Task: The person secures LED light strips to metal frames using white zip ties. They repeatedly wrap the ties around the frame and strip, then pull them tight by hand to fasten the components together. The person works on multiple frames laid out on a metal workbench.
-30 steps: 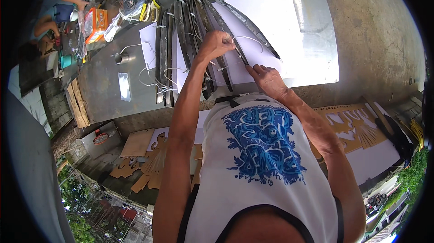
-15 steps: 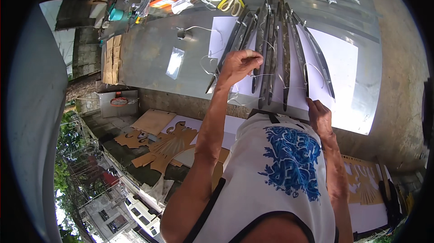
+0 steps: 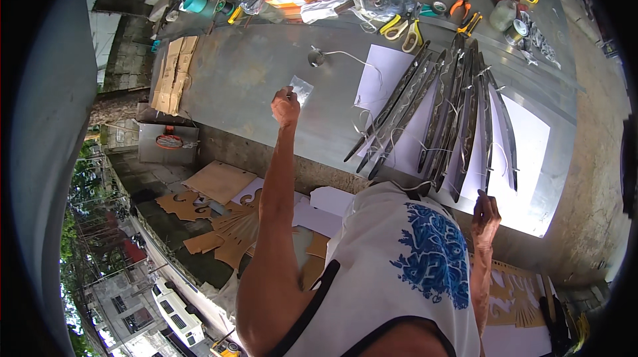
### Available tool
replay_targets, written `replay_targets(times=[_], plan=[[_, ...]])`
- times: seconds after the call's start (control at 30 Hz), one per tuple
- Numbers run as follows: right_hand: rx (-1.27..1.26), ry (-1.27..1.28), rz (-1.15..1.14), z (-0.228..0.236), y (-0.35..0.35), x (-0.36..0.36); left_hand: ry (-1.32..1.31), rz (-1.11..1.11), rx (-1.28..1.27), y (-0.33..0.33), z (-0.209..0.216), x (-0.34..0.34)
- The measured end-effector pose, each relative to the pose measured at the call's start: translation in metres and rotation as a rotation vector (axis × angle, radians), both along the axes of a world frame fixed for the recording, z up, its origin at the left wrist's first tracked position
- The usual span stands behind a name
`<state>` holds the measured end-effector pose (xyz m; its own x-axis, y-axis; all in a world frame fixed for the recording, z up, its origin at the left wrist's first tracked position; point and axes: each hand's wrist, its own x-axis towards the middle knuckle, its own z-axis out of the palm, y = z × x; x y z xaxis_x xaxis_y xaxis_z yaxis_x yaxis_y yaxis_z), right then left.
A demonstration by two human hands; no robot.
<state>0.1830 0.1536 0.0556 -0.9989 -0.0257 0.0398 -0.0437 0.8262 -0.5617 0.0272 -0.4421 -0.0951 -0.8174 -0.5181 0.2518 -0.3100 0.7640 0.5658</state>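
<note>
The left hand (image 3: 286,106) has swung from the dark strips (image 3: 468,131) at two o'clock to the clear packet (image 3: 302,90) at eleven; the right hand (image 3: 486,214) curls at one strip's tip. I can't tell either grip.

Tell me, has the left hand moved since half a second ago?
Yes: the left hand has moved leftward, from right of the metal tube, over the strips, to left of it, at the packet.

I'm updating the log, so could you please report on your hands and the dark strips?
Left hand at clear packet. Right hand at near end of one dark strip. Strips fanned over white sheets; white wire trails alongside.
</note>
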Motion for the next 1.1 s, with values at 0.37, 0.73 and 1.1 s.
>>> replay_targets(times=[0.37, 0.73, 1.1], plan=[[-0.013, 0.022, -0.033, 0.013, -0.016, -0.006, -0.134, -0.053, -0.232, 0.011, 0.012, -0.017], [-0.421, -0.016, -0.167, 0.075, -0.067, -0.036, 0.56, -0.235, 1.219, 0.092, 0.184, -0.023], [-0.495, -0.039, 0.119, 0.114, -0.092, -0.09, -0.472, -0.893, 1.458, 0.297, 0.227, 0.009]])
